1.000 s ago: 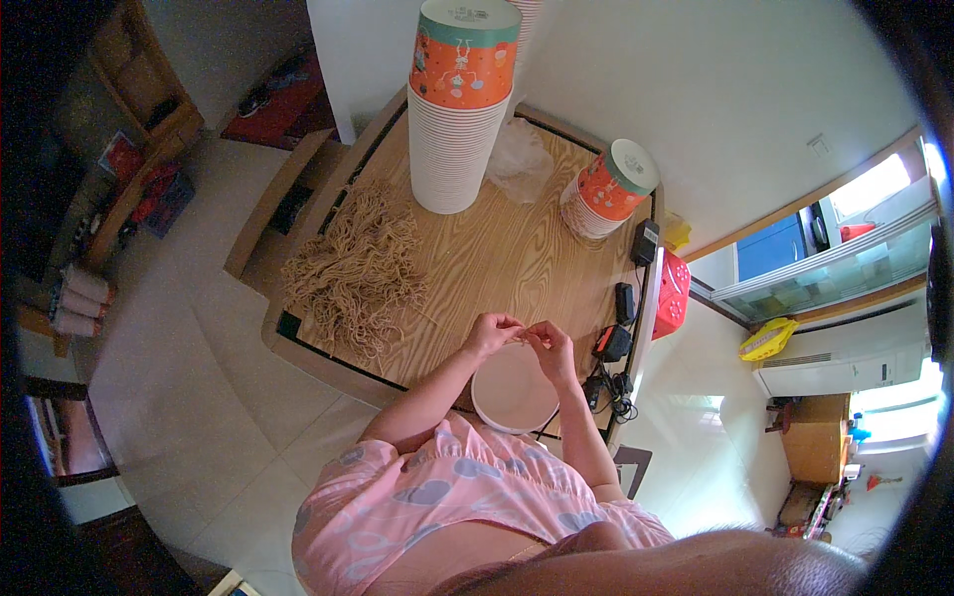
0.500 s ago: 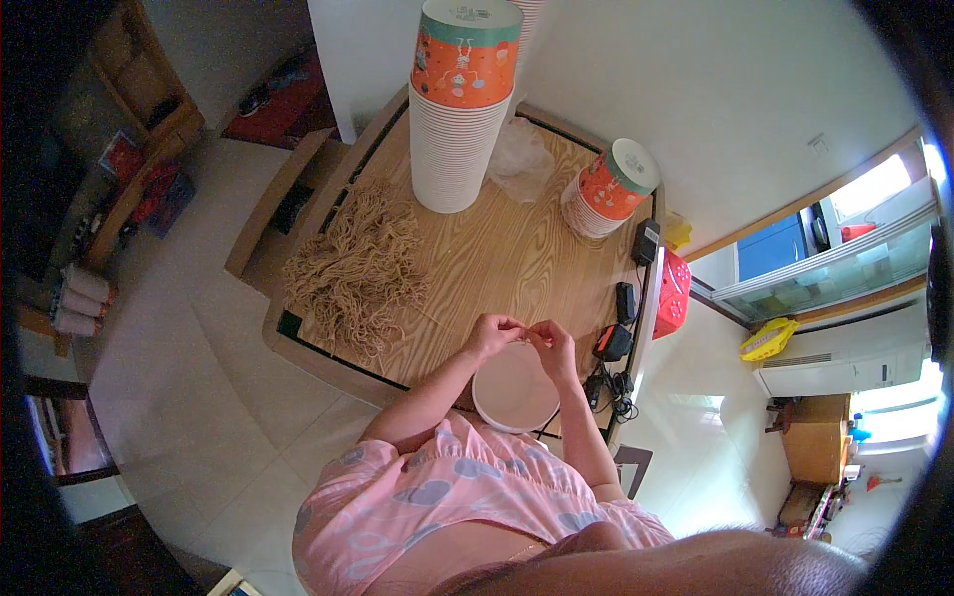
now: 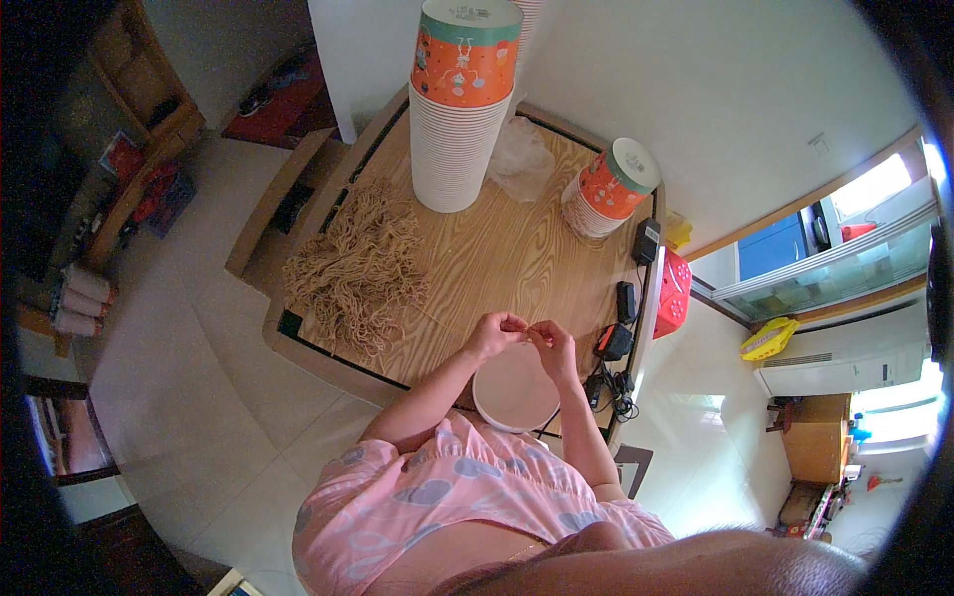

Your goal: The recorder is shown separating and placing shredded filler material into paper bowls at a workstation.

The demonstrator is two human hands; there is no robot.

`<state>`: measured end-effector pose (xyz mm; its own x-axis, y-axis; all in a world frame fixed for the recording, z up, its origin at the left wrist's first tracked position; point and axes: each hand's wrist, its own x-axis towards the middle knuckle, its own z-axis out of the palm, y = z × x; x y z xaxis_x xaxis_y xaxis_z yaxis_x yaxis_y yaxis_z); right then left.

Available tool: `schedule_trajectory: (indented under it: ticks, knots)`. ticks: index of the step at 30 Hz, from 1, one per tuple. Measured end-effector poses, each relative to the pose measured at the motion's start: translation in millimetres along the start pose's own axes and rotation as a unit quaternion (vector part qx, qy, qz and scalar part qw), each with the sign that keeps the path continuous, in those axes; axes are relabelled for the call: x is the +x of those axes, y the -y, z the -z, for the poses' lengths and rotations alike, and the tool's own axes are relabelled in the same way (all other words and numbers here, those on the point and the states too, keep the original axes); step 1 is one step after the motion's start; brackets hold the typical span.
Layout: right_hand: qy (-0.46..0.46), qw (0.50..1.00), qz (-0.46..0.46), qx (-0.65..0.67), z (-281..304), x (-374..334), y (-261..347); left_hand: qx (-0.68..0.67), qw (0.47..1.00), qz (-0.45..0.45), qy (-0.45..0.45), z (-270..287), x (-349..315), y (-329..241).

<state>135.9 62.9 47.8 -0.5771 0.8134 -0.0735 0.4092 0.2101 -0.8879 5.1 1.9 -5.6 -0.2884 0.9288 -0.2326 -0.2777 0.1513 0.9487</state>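
A white paper bucket (image 3: pixel 517 389) stands with its open mouth up between my forearms, close against my body at the table's near edge. At its far rim my left hand (image 3: pixel 497 335) and my right hand (image 3: pixel 552 348) come together, fingertips pinched and almost touching. Whatever lies between the fingertips is too small to make out. To the left of my hands, a tangled heap of tan cord (image 3: pixel 363 273) is spread on the wooden table (image 3: pixel 487 268).
A tall stack of upside-down paper buckets (image 3: pixel 459 129) rises at the back, with a crumpled clear plastic bag (image 3: pixel 522 159) beside it. A shorter bucket stack (image 3: pixel 611 189) stands at the far right. Black power adapters (image 3: pixel 624 303) and cables line the right edge, near a red plastic stool (image 3: pixel 674 293).
My left fingers have shifted slightly at the bucket's rim, and the fingertips remain close together. The bucket, cord and stacks have not moved.
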Motion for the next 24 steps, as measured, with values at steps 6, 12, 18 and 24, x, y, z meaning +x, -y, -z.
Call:
schedule_trajectory:
  ticks: [6,12,18,24]
  knots:
    - [-0.002,1.000,0.022,0.007,-1.4,0.0,-5.1,0.006,1.000,0.000,-0.018,-1.0,0.6,1.3]
    - [-0.003,0.999,0.041,0.000,-1.9,-0.4,-7.3,0.027,1.000,-0.012,-0.002,1.3,3.8,6.6]
    - [-0.009,0.999,0.032,0.011,-1.8,-0.2,-6.0,0.002,1.000,-0.017,0.010,2.4,4.2,7.9]
    - [-0.016,0.999,0.028,0.006,0.3,-0.4,-6.6,0.027,0.999,0.017,-0.017,3.9,1.2,-5.6]
